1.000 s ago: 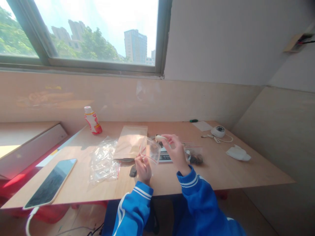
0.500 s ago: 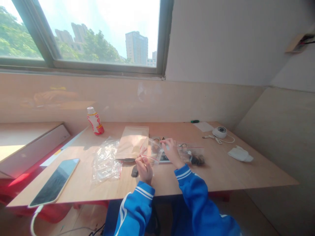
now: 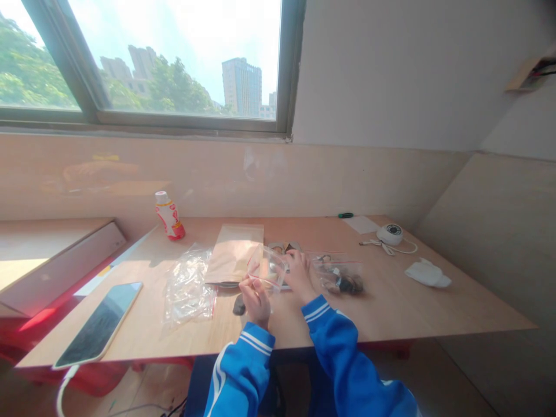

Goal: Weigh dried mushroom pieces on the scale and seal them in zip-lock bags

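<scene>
Clear plastic caught the light at the middle of the table (image 3: 417, 301) in the head view. The left hand (image 3: 256, 301) pinched the lower edge of a small zip bag (image 3: 266, 267), and the right hand (image 3: 299, 277), its grip narrow, held the bag's far rim. The bag hung just right of a kraft envelope (image 3: 234, 253). A slack pinch could let the slick plastic slide free and fall onto the dark lump (image 3: 238, 305) below, while a careless sideways pull could knock the second bag (image 3: 336, 273).
</scene>
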